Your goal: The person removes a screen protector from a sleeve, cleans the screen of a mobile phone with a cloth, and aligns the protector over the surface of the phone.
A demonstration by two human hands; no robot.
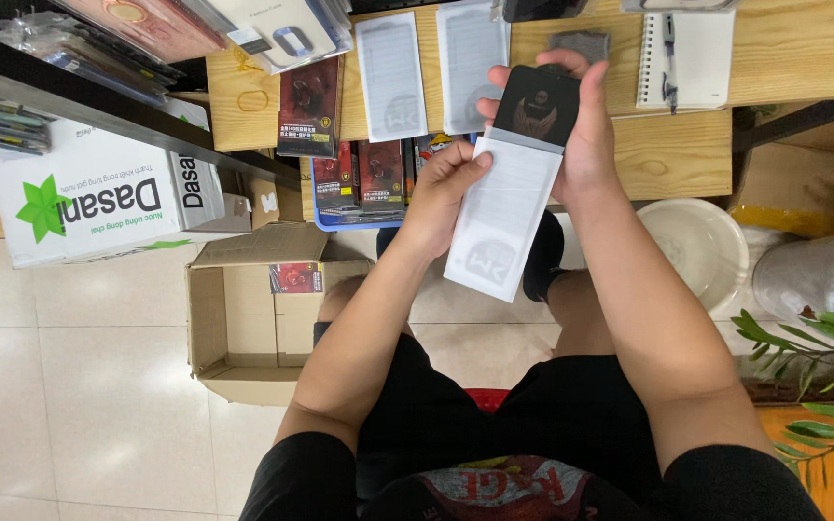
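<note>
**Dark panel sliding at the mouth of a white sleeve**

Nearest the camera, the person's lap in black shorts (533, 425) is filling the lower frame, both forearms reaching forward. Above the knees, the white sleeve (502, 217) is hanging flat, its open upper edge meeting the dark glossy panel (536, 104). The left hand (441, 188) is pinching the sleeve's left edge near the top, fingers closed on it. The right hand (586, 130) is clamping the panel by its edges, thumb on the right side. To do this well, judging from the grip, the panel should be staying square to the sleeve's mouth, held by its edges only. Beyond, the wooden table (687, 154) is carrying two more white sleeves (393, 72) and a spiral notepad (687, 58); an open cardboard box (243, 318) is sitting on the floor, left.
</note>
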